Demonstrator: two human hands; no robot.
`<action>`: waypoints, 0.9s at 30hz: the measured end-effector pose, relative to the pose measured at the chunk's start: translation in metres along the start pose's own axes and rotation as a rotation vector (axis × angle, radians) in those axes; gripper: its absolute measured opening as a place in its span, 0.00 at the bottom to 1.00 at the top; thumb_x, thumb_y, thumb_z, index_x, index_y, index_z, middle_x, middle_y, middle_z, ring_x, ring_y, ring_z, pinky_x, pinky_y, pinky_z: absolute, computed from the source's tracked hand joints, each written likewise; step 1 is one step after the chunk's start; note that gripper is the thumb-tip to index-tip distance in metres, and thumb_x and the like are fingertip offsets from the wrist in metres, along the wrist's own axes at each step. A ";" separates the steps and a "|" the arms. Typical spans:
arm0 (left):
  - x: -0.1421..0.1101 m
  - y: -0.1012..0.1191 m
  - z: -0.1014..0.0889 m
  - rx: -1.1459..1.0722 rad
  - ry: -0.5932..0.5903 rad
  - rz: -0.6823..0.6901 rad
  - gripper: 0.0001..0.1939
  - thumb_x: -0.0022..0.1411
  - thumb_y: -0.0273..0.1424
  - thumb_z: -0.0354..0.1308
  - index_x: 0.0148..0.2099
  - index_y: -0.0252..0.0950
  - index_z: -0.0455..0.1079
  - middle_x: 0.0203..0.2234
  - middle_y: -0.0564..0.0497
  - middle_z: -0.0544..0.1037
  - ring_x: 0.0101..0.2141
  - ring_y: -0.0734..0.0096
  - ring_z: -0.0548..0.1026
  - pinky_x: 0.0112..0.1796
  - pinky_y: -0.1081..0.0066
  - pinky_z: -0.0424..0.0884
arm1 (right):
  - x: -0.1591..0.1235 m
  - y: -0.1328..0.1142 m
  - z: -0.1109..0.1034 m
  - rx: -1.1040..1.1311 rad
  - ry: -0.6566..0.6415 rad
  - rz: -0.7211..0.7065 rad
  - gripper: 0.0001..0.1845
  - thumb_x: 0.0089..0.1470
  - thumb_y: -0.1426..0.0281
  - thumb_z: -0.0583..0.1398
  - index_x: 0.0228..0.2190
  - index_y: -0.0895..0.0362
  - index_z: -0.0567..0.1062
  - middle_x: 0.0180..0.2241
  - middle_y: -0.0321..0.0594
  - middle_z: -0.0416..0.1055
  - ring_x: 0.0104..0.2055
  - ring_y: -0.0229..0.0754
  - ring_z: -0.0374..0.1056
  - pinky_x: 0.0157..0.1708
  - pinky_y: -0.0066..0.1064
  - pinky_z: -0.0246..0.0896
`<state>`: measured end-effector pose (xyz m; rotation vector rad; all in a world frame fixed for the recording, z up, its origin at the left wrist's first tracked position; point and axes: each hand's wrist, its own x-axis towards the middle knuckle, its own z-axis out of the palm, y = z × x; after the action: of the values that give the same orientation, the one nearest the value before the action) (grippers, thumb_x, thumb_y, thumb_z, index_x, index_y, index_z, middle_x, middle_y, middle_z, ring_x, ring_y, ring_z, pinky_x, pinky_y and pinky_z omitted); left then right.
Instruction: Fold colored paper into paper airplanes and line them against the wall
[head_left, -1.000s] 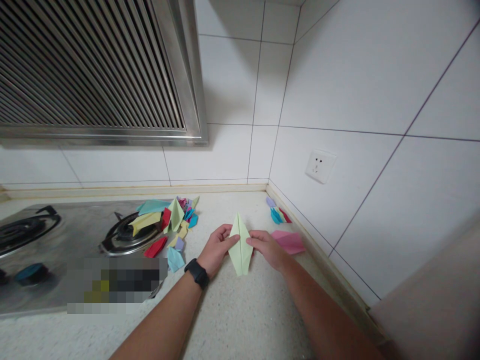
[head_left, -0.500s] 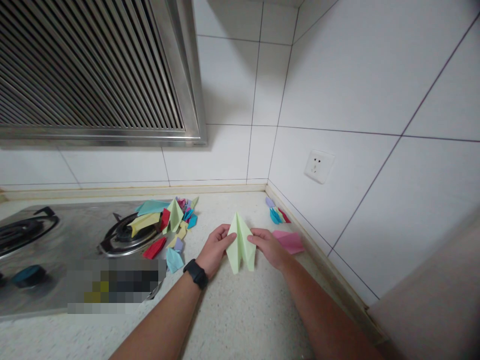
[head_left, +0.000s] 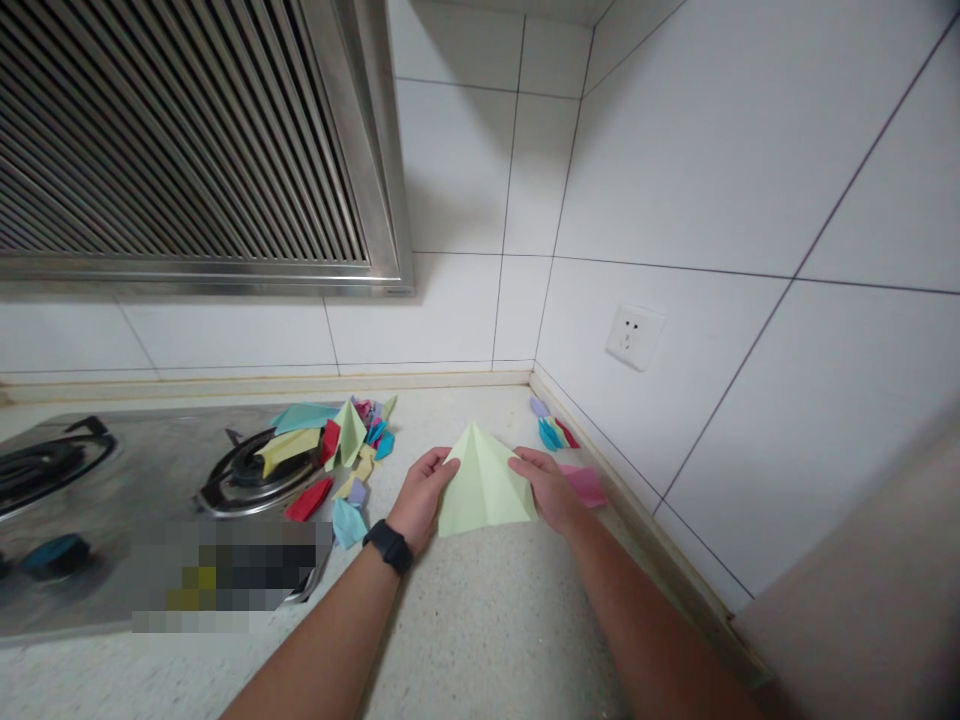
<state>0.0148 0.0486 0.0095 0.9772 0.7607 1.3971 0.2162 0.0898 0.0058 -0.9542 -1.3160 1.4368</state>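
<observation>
A pale green sheet of folded paper (head_left: 486, 490) is held just over the counter, its pointed tip facing the back wall. My left hand (head_left: 426, 492) pinches its left edge, thumb on top. On the other side my right hand (head_left: 546, 485) grips the right edge in the same way. The paper is spread fairly flat, with crease lines running down from the tip. Partly behind my right hand lies a pink paper (head_left: 583, 486) on the counter.
Several folded papers in yellow, red, green and blue lie by the right burner (head_left: 262, 470) of the gas stove (head_left: 157, 470). More small coloured papers (head_left: 551, 432) rest in the back corner. A range hood (head_left: 390, 260) overhangs the left; a socket (head_left: 634, 337) sits on the right wall.
The green paper has been opened out: its two narrow folded wings are now one wide sheet. My hands have moved slightly apart, still holding its edges.
</observation>
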 end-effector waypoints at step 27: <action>-0.004 -0.002 0.010 0.036 -0.102 -0.037 0.17 0.54 0.39 0.64 0.43 0.35 0.70 0.31 0.50 0.76 0.29 0.73 0.73 0.31 0.75 0.66 | -0.006 -0.004 0.018 -0.182 -0.230 -0.075 0.15 0.50 0.59 0.61 0.28 0.60 0.74 0.25 0.34 0.69 0.28 0.37 0.62 0.30 0.28 0.55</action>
<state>0.0241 0.0435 0.0119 1.0498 0.7265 1.2955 0.2008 0.0787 0.0112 -0.8640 -1.6578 1.4186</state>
